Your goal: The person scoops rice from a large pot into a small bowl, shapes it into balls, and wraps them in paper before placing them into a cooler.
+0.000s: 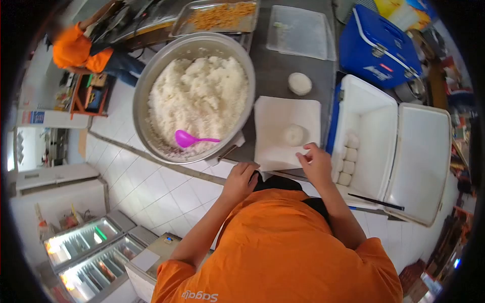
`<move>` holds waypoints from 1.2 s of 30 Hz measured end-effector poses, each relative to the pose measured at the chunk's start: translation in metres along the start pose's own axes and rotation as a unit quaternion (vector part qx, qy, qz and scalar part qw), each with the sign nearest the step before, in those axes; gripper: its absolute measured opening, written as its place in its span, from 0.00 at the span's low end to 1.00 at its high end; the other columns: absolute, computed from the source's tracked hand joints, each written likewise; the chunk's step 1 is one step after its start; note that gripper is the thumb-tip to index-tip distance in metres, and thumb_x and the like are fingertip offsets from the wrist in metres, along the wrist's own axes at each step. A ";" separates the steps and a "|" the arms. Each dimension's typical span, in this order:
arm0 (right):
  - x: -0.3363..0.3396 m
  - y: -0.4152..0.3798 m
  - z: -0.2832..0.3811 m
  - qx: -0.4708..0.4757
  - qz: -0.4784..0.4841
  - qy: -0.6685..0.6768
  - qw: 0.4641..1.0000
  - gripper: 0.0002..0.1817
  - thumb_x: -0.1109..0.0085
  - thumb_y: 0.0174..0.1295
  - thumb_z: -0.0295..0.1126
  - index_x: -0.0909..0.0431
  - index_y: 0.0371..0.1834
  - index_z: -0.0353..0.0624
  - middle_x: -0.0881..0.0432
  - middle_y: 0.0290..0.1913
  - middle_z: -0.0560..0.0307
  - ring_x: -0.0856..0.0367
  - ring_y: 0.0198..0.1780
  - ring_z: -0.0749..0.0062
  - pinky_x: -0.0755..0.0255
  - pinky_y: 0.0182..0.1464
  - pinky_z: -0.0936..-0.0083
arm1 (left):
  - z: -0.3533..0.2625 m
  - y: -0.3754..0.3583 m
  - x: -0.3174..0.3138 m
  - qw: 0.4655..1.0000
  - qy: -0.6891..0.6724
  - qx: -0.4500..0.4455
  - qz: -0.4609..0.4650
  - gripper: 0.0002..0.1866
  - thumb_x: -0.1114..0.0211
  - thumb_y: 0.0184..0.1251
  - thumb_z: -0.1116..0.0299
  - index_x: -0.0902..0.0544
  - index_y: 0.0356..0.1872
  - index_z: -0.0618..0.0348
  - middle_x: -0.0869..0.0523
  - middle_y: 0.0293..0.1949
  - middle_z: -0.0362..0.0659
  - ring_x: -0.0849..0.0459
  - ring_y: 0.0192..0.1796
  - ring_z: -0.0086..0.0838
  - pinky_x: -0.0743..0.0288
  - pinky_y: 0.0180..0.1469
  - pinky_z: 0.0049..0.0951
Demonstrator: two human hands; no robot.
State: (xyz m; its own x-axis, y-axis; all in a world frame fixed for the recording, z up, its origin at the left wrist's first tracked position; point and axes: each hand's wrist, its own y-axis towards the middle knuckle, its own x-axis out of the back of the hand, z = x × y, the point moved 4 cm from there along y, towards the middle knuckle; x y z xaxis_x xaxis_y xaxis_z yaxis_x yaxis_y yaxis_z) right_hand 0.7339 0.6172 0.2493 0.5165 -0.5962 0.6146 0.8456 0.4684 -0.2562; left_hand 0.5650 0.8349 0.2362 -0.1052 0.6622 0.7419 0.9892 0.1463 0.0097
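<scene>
My right hand [317, 162], fingers parted, hovers at the white mound's [294, 135] five o'clock. My left hand [239, 183], grip unclear, seemingly steadies the paper [273, 154] at seven.

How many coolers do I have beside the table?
2: the open cooler, right of the table, and the closed blue cooler just beyond it. Others may be hidden.

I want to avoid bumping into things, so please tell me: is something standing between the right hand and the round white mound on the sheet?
Nothing visible stands in the way. Between the fingertips of the right hand and the round white mound, only a bare part of the white sheet shows.
</scene>
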 end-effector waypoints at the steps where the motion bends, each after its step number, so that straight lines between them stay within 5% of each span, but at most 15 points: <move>1: -0.005 -0.004 -0.013 0.006 -0.016 -0.026 1.000 0.14 0.27 0.62 0.30 0.17 0.49 0.41 0.10 0.45 0.45 0.10 0.52 0.54 0.19 0.53 0.60 | 0.010 0.015 -0.029 0.999 -0.003 -0.046 0.001 0.19 0.28 0.64 0.76 0.18 0.57 0.60 0.15 0.59 0.51 0.17 0.63 0.48 0.21 0.65 0.45; 2: -0.014 -0.007 -0.022 0.048 0.016 -0.122 0.991 0.19 0.26 0.60 0.31 0.17 0.53 0.38 0.13 0.56 0.40 0.14 0.60 0.50 0.21 0.61 0.57 | 0.017 0.024 -0.050 0.996 -0.004 -0.090 0.001 0.19 0.27 0.65 0.75 0.17 0.57 0.60 0.16 0.62 0.51 0.18 0.66 0.49 0.22 0.69 0.46; 5: -0.039 -0.017 -0.040 0.163 -0.031 -0.228 0.959 0.21 0.29 0.60 0.30 0.18 0.56 0.33 0.21 0.67 0.33 0.21 0.69 0.43 0.26 0.69 0.53 | 0.030 0.050 -0.082 0.987 0.007 -0.160 0.005 0.20 0.26 0.66 0.72 0.17 0.58 0.60 0.17 0.67 0.51 0.22 0.73 0.52 0.25 0.74 0.46; 9: -0.067 -0.021 -0.075 0.132 -0.008 -0.296 0.946 0.23 0.34 0.63 0.31 0.19 0.60 0.30 0.25 0.72 0.30 0.28 0.76 0.41 0.35 0.76 0.49 | 0.051 0.047 -0.096 0.992 0.024 -0.121 0.026 0.15 0.27 0.69 0.70 0.14 0.54 0.61 0.14 0.65 0.51 0.22 0.74 0.47 0.27 0.75 0.45; 14: -0.057 -0.050 -0.048 0.161 0.065 -0.268 0.948 0.31 0.23 0.55 0.45 0.17 0.58 0.37 0.19 0.66 0.42 0.24 0.71 0.48 0.32 0.71 0.48 | 0.055 0.033 -0.070 0.997 -0.002 -0.076 0.018 0.08 0.28 0.70 0.70 0.14 0.45 0.62 0.10 0.55 0.51 0.14 0.64 0.49 0.20 0.67 0.44; 21: -0.042 -0.025 -0.052 0.169 0.042 -0.143 0.974 0.18 0.29 0.64 0.40 0.14 0.51 0.39 0.15 0.58 0.46 0.18 0.62 0.47 0.23 0.61 0.53 | 0.056 0.062 -0.058 0.994 -0.008 0.057 0.097 0.11 0.35 0.77 0.66 0.17 0.40 0.67 0.12 0.41 0.60 0.14 0.48 0.59 0.21 0.50 0.51; 23: -0.032 -0.021 -0.049 0.162 0.103 -0.088 0.977 0.13 0.34 0.67 0.35 0.14 0.49 0.38 0.12 0.51 0.43 0.14 0.55 0.46 0.20 0.57 0.57 | 0.057 0.066 -0.058 0.994 -0.004 0.052 0.092 0.10 0.36 0.77 0.67 0.16 0.40 0.66 0.12 0.40 0.60 0.14 0.46 0.58 0.21 0.48 0.52; 27: -0.043 -0.008 -0.076 0.179 0.067 -0.123 0.974 0.12 0.37 0.70 0.32 0.14 0.50 0.37 0.10 0.44 0.41 0.11 0.48 0.45 0.19 0.53 0.56 | 0.056 0.068 -0.057 0.991 -0.014 0.081 0.109 0.11 0.36 0.78 0.65 0.17 0.43 0.65 0.11 0.40 0.59 0.14 0.47 0.59 0.21 0.50 0.52; 31: -0.032 -0.001 -0.069 0.106 0.063 0.001 0.992 0.12 0.31 0.66 0.30 0.14 0.50 0.38 0.09 0.41 0.42 0.10 0.43 0.48 0.18 0.48 0.58 | 0.021 0.059 -0.048 0.998 -0.026 -0.036 -0.051 0.11 0.33 0.76 0.66 0.17 0.52 0.60 0.10 0.38 0.56 0.12 0.47 0.57 0.20 0.51 0.50; 33: -0.026 0.004 -0.063 0.103 0.052 0.031 0.993 0.13 0.30 0.63 0.29 0.14 0.50 0.40 0.10 0.37 0.43 0.09 0.41 0.49 0.18 0.46 0.58 | -0.018 0.054 -0.033 0.978 0.061 -0.168 -0.108 0.18 0.29 0.70 0.70 0.19 0.58 0.57 0.09 0.40 0.51 0.12 0.49 0.52 0.19 0.53 0.48; 36: -0.020 0.009 -0.059 0.102 0.037 0.059 0.992 0.13 0.26 0.58 0.29 0.13 0.46 0.39 0.10 0.37 0.45 0.09 0.40 0.55 0.18 0.45 0.63 | 0.009 0.055 -0.050 0.998 -0.019 -0.060 0.007 0.21 0.25 0.66 0.72 0.21 0.58 0.56 0.09 0.43 0.49 0.12 0.48 0.52 0.19 0.50 0.50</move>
State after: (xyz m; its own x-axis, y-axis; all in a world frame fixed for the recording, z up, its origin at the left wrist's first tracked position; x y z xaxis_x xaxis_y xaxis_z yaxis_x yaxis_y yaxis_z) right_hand 0.7394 0.5949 0.1912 0.5991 -0.6218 0.5044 0.7656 0.6294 -0.1335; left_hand 0.6242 0.8161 0.1937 -0.0935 0.6918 0.7160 0.9954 0.0494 0.0822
